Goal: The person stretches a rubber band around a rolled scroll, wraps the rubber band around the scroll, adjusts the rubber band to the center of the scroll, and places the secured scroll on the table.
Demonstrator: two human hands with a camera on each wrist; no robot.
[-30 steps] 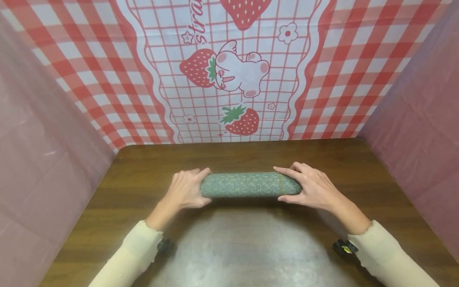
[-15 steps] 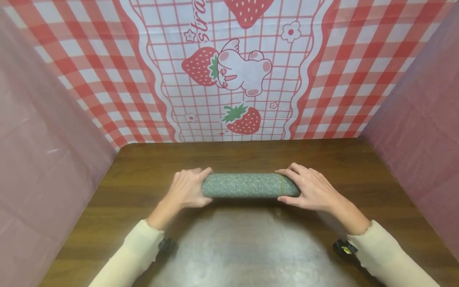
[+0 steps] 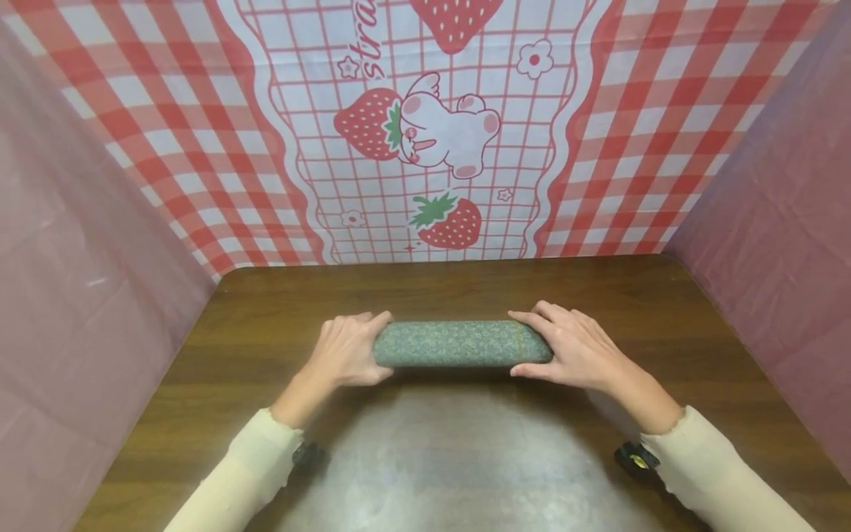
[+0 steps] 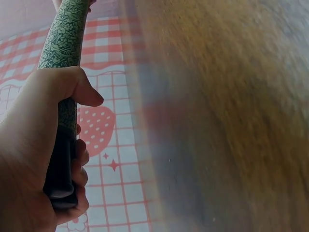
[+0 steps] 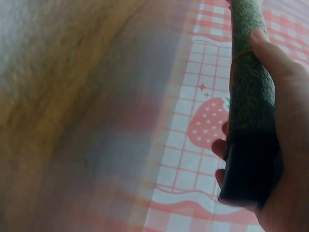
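A long, green, floral-patterned roll (image 3: 452,343) is held level above the wooden table in the head view. A thin yellowish band (image 3: 519,342) circles it near its right end. My left hand (image 3: 347,350) grips the left end; in the left wrist view the thumb lies over the green roll (image 4: 65,41) and the fingers curl around its dark end (image 4: 60,166). At the other end my right hand (image 3: 573,346) holds on, thumb on one side and fingers on the other. The right wrist view shows a black end (image 5: 251,166) against that palm. What the roll is made of, I cannot tell.
The brown wooden table (image 3: 425,465) reflects light at its near middle. Behind it hangs a red-and-white checked cloth (image 3: 631,133) printed with strawberries. Pink sheets (image 3: 86,281) close off both sides. A small dark device (image 3: 637,457) sits at the right wrist.
My right hand has shifted very slightly left along with its end of the roll. The left hand stays almost where it was, and both keep their grip.
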